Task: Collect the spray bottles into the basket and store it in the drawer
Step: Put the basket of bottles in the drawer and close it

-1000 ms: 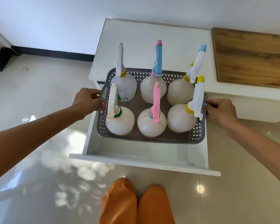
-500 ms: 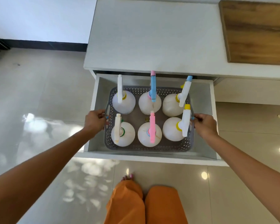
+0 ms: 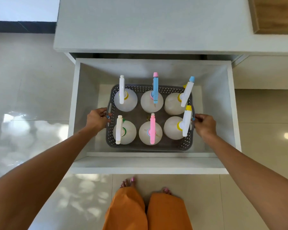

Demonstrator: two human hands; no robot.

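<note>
I had both hands, left hand (image 3: 96,119) and right hand (image 3: 204,124), clamped on the basket (image 3: 148,146) handles; releasing unevenly risked toppling bottles (image 3: 125,100) inside the drawer (image 3: 148,165).

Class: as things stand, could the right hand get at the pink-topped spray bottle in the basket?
Probably yes: the right hand holds the basket handle, but the pink-topped spray bottle stands open from above.

No text, label or number can be read.
</note>
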